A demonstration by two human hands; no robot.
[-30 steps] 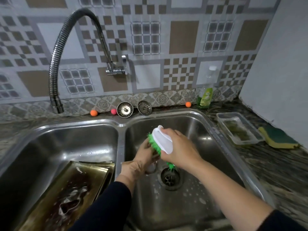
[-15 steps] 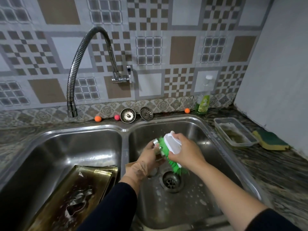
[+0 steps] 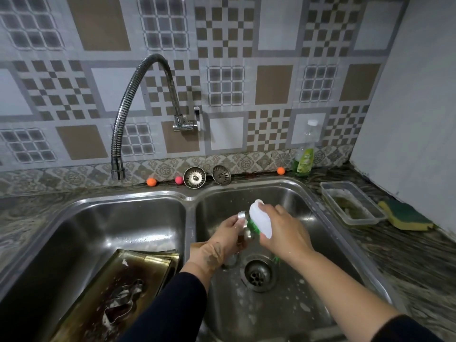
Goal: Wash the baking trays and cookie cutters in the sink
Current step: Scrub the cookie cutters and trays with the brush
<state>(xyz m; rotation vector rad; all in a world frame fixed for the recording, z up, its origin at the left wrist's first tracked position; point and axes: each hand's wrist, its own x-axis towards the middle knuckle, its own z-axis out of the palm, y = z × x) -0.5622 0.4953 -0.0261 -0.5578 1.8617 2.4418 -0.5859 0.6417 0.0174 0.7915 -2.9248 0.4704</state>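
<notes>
Patterned tiles back a double steel sink point(image 3: 190, 198). Over the sink's right basin, the left hand point(image 3: 228, 233) curls its fingers round a metal cookie cutter point(image 3: 244, 225); the right hand point(image 3: 283, 230) grips a white scrub brush point(image 3: 260, 219), green bristles against the cutter. Baking trays point(image 3: 138, 272) lean in the sink's left basin, another cutter point(image 3: 123, 304) lying on them.
</notes>
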